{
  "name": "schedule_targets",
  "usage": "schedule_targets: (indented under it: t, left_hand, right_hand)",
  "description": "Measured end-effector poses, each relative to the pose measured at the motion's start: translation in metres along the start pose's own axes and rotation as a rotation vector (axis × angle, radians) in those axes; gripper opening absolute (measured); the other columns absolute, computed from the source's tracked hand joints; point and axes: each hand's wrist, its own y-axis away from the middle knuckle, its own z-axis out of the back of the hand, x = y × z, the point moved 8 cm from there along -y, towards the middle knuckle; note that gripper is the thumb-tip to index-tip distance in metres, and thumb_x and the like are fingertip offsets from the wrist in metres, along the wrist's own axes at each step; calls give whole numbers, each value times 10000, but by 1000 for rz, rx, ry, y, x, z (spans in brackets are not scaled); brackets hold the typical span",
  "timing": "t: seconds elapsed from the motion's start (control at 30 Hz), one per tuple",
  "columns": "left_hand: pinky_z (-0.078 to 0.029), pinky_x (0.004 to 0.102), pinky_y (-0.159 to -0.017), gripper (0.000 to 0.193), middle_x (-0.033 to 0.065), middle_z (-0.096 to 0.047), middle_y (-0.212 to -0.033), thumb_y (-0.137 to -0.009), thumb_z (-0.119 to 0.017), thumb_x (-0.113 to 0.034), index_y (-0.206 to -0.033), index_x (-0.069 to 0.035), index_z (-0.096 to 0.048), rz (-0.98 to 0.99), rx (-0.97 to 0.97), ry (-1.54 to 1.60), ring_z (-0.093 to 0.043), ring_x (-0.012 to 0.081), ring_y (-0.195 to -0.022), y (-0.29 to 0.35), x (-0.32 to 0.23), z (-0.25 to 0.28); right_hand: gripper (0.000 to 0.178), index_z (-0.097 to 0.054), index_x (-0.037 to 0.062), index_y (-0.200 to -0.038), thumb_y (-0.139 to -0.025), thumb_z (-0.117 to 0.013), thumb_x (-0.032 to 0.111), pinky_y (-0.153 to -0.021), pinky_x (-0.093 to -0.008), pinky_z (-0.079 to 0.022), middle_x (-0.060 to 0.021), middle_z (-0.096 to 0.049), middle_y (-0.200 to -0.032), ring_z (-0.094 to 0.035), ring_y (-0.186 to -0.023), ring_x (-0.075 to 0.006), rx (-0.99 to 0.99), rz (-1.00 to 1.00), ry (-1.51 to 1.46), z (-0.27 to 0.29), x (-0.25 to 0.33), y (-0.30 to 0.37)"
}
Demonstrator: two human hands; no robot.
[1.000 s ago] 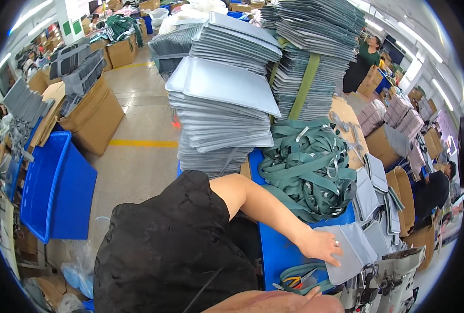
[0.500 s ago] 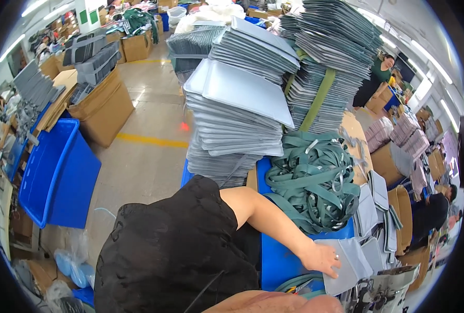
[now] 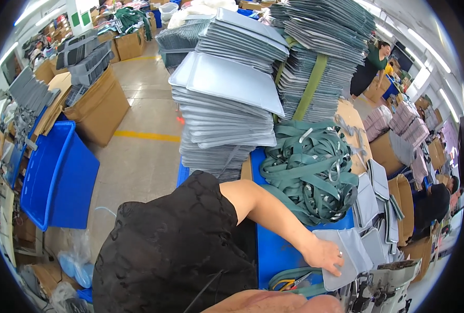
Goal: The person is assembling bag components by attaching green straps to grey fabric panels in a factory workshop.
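Grey panel here, lying at the end of the blue desk, right beside the metal machine! Left hand rests across it, fingers loosely spread on top. Right hand, cut off below: its fingers, can't tell. Scissors lie near, within green strap.

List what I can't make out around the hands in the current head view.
Head view:
- Right hand: largely cut off by the lower edge; its grip is unclear.
- Left hand: its palm is hidden behind the back of the hand.
- Grey panel: its underside is turned away from the camera.
- Metal machine: its lower part is cut off by the lower edge.
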Motion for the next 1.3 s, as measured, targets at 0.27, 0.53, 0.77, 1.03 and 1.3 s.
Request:
schedule_targets:
  t: [0.27,0.53,0.77,1.03,1.3]
  left_hand:
    - [-526,387,-741,538,116,-589,-1232,-871,-588,-219,-1406,-170,-558,-49,-79,-27,-641,282,-1013,-18,-16,27]
    - [-517,360,-754,541,77,-597,-1244,-837,-633,-228,-1359,-91,-599,-146,-22,-34,-613,234,-1055,-40,-47,12]
    - [-497,357,-846,505,66,-616,-1249,-856,-607,-202,-1334,-40,-609,-92,-104,-46,-604,224,-1077,-33,-51,9]
    - [-507,389,-906,480,105,-606,-1374,-887,-583,-163,-1350,-42,-603,-41,-195,69,-605,273,-1148,-16,-40,13]
    - [-534,409,-864,375,67,-630,-1391,-869,-601,-149,-1226,-68,-679,-83,-208,157,-629,279,-1067,-26,-42,4]
  right_hand:
    - [397,-559,77,-1370,-1038,-620,286,-615,-316,-518,-74,-663,-1176,-673,-860,-184,94,15,-139,-7,2,-92]
    - [275,-587,-21,-1308,-1064,-538,95,-710,-260,-556,-71,-706,-1104,-665,-831,-110,155,113,-243,-23,36,-79]
    - [255,-598,-42,-1279,-1062,-535,77,-800,-272,-571,-103,-704,-1127,-696,-935,-137,117,155,-243,-27,35,-78]
    - [229,-621,-48,-1231,-1069,-528,85,-764,-250,-559,-93,-705,-1103,-683,-884,-119,100,161,-248,-30,37,-77]
    - [247,-636,-35,-1253,-1051,-570,91,-826,-245,-540,-71,-718,-1124,-677,-951,-107,121,189,-218,-19,31,-81]
